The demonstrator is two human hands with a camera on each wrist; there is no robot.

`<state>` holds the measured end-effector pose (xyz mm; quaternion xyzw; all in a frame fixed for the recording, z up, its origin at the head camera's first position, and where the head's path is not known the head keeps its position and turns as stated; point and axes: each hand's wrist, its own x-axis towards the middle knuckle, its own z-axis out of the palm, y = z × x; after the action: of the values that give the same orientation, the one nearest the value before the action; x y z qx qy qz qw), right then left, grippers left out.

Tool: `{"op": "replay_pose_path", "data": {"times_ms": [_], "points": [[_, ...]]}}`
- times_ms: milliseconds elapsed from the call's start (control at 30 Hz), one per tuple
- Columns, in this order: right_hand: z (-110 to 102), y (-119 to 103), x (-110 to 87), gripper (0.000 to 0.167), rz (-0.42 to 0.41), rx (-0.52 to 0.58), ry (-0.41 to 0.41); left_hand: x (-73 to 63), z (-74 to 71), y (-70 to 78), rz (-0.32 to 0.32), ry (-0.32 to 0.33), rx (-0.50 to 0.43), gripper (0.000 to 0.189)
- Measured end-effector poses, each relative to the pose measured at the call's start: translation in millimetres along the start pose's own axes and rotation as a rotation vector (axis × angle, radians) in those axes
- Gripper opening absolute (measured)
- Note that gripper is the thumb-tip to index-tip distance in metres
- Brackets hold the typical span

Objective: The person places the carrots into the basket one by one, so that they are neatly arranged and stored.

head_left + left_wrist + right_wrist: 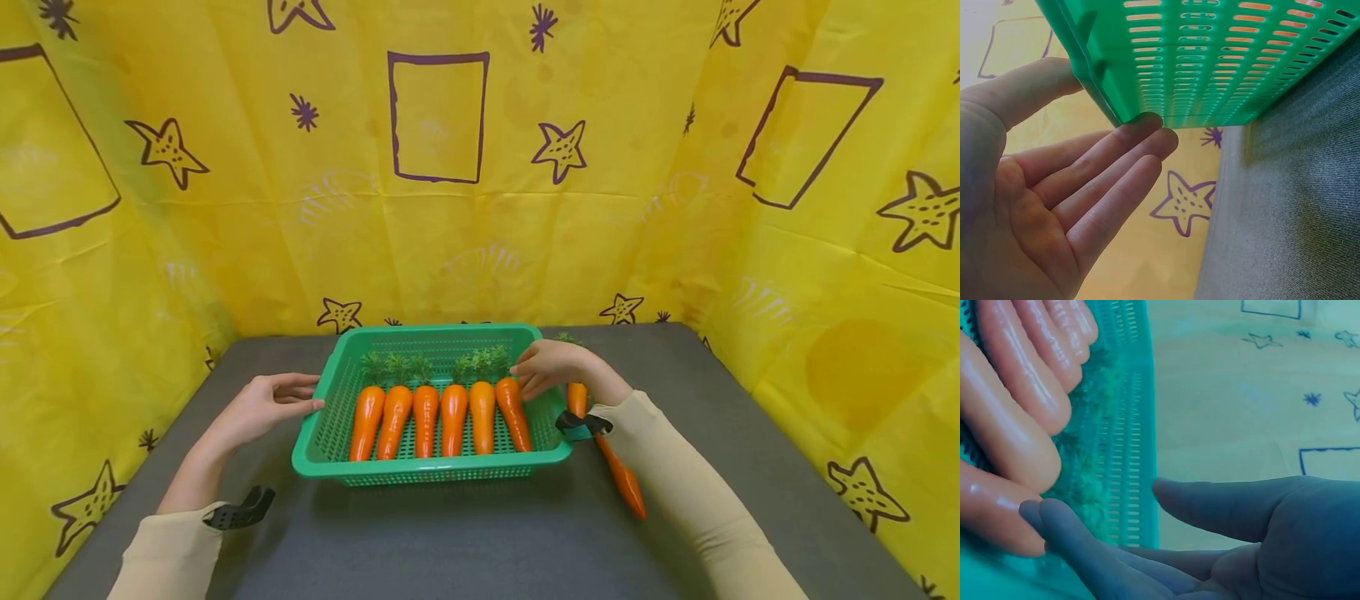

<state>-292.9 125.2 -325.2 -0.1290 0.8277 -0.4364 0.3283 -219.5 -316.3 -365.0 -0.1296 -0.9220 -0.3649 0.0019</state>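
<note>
A green plastic basket [431,472] sits on the table with several orange carrots [453,421] lying side by side in it, leafy tops [480,363] toward the back. My left hand [262,408] is at the basket's left rim; in the left wrist view its thumb meets the rim and its fairly straight fingers [1110,187] reach the outer wall. Over the basket's right side, my right hand [551,367] has its fingertips [1060,519] against the rightmost carrot [513,415]. Its thumb stands apart from that carrot in the right wrist view.
Another carrot [626,483] lies on the dark grey table [450,550] to the right of the basket, partly hidden under my right forearm. Yellow cloth [450,258] printed with stars and frames surrounds the table at the back and sides.
</note>
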Motion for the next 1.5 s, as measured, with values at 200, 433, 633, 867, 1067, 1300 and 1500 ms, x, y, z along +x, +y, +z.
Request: {"op": "replay_pose_path", "data": {"times_ms": [200, 433, 633, 867, 1067, 1300, 1500], "points": [[-8, 3, -8.9, 0.053, -0.033, 0.055, 0.002, -1.3, -1.8, 0.6, -0.004, -0.003, 0.006, 0.059], [-19, 11, -22.2, 0.054, -0.060, 0.091, 0.019, -2.8, -2.7, -0.9, -0.004, -0.004, 0.003, 0.058], [-25, 16, -36.4, 0.055, -0.080, 0.094, 0.046, -3.8, -2.9, -1.5, -0.003, 0.000, 0.011, 0.057], [-36, 29, -48.3, 0.054, -0.077, 0.107, 0.096, -3.8, -2.8, -0.1, -0.011, -0.003, -0.005, 0.057], [-44, 47, -57.7, 0.054, -0.068, 0.110, 0.126, -2.4, -1.7, 0.2, -0.002, -0.003, 0.004, 0.057], [-51, 72, -68.9, 0.060, -0.041, 0.145, 0.156, -1.8, -0.9, 0.9, 0.007, -0.002, 0.011, 0.056], [-52, 94, -78.3, 0.061, -0.010, 0.170, 0.179, -1.7, -1.1, 2.2, 0.004, -0.003, 0.009, 0.056]]}}
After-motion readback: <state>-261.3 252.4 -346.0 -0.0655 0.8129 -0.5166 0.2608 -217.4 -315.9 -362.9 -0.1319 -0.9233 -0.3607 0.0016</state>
